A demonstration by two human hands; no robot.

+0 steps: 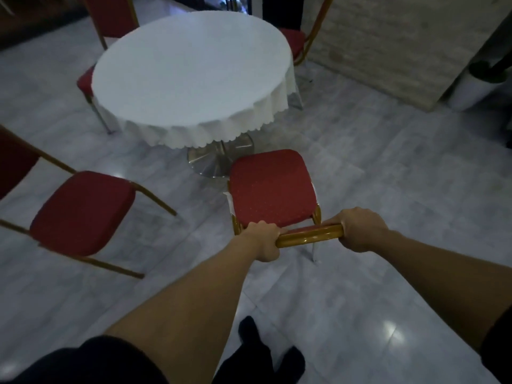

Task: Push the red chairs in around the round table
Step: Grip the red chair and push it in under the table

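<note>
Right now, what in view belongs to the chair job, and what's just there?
Job: held chair, left hand, right hand, round table, loose chair, far chairs.
Just there: plant pot, stone wall.

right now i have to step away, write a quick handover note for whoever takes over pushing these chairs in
Left hand and right hand both grip the gold top rail of the near red chair, which faces the round table but is not tucked under.
Done: left-side chair and far-right chair look close in at the table.
Left: push the held chair in, then the angled chair at left, which stands well out.
</note>
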